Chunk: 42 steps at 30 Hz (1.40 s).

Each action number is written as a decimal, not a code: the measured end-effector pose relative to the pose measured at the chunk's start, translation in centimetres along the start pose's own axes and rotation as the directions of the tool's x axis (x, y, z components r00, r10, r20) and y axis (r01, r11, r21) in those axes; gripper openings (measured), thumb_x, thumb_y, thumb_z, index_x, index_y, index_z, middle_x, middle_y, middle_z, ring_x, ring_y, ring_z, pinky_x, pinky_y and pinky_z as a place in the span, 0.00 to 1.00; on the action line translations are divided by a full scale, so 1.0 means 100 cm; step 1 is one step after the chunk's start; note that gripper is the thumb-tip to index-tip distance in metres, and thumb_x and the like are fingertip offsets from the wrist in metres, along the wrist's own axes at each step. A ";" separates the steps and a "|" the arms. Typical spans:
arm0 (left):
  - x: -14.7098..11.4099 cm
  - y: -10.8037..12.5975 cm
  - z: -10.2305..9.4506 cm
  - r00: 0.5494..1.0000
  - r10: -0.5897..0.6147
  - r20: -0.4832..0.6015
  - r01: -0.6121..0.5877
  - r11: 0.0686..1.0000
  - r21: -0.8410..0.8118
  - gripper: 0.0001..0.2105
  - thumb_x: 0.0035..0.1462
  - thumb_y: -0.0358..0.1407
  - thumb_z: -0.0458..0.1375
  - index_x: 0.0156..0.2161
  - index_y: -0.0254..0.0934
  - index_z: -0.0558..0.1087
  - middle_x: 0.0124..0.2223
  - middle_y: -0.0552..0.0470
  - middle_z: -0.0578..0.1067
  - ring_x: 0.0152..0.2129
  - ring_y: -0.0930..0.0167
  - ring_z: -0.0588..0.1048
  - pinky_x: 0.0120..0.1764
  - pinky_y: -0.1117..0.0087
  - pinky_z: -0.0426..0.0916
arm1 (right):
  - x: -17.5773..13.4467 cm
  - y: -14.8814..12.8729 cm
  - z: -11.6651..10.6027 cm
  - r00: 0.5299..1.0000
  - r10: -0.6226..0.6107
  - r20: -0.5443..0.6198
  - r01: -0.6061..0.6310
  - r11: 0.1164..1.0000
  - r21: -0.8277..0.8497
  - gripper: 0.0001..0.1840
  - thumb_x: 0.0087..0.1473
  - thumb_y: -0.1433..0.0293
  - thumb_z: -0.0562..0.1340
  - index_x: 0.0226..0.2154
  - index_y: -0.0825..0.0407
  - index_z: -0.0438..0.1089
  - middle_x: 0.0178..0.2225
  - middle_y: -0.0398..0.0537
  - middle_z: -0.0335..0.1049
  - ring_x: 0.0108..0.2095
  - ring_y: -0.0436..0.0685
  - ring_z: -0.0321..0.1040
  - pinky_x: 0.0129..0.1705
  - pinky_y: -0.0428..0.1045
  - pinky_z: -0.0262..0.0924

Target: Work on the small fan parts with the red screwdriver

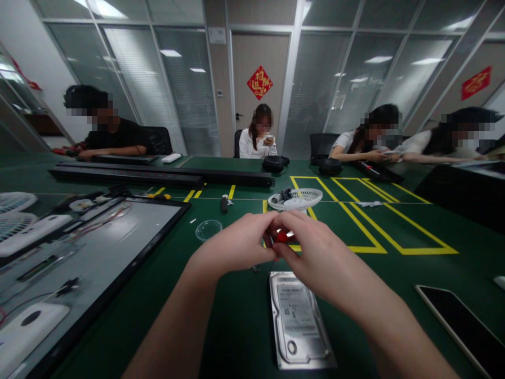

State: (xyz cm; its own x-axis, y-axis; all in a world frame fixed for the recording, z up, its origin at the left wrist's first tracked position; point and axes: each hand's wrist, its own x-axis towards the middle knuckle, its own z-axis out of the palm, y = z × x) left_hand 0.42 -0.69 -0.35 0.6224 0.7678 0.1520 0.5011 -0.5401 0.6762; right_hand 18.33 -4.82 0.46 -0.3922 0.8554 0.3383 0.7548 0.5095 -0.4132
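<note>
A silver hard drive [298, 321] lies label side up on the green table in front of me. Above its far end, my left hand [252, 237] and my right hand [302, 237] meet with closed fingertips around a red-handled screwdriver [281, 237]. Fingers hide most of the tool; a thin dark shaft seems to run down toward the drive's far left corner. Several tiny screws [256, 269] lie left of that corner. Beyond my hands stands a white oval basket [311, 199] with dark parts in it.
A large opened display panel [118, 247] fills the left side. A clear plastic cup [209, 230] stands beyond my left wrist. At right lies a phone [457, 321]. Long black bars [165, 175] cross the far table, marked with yellow tape [355, 249]. Several people sit opposite.
</note>
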 end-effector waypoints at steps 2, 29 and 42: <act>0.000 -0.002 0.000 1.000 -0.027 0.008 0.027 1.000 -0.003 0.16 0.51 0.29 0.62 0.47 0.37 0.73 0.42 0.49 0.79 0.36 0.66 0.77 0.37 0.68 0.68 | 0.000 0.000 0.000 0.999 0.035 -0.024 -0.037 0.998 -0.055 0.06 0.60 0.72 0.64 0.42 0.50 0.71 0.42 0.49 0.73 0.40 0.58 0.68 0.38 0.52 0.57; 0.000 0.000 -0.002 0.999 -0.029 0.028 0.030 0.999 -0.024 0.18 0.49 0.30 0.62 0.48 0.37 0.74 0.39 0.51 0.79 0.33 0.68 0.76 0.34 0.70 0.66 | -0.001 -0.002 -0.003 0.998 0.065 0.000 -0.065 0.998 -0.018 0.05 0.60 0.71 0.65 0.41 0.49 0.74 0.40 0.47 0.75 0.40 0.59 0.71 0.39 0.52 0.59; 0.001 -0.001 -0.001 0.999 -0.028 0.017 0.029 0.999 -0.018 0.17 0.50 0.31 0.63 0.48 0.37 0.74 0.38 0.52 0.78 0.33 0.68 0.76 0.34 0.69 0.67 | 0.000 0.001 -0.001 0.998 0.055 0.002 -0.055 0.998 -0.006 0.07 0.59 0.73 0.66 0.41 0.49 0.74 0.40 0.46 0.75 0.40 0.59 0.70 0.39 0.52 0.58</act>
State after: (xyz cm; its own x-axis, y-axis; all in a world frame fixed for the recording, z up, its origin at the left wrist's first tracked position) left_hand 0.39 -0.49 -0.39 0.6180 0.7769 0.1206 0.5077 -0.5114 0.6933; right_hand 18.50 -4.77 0.49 -0.3508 0.8825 0.3134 0.7786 0.4608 -0.4260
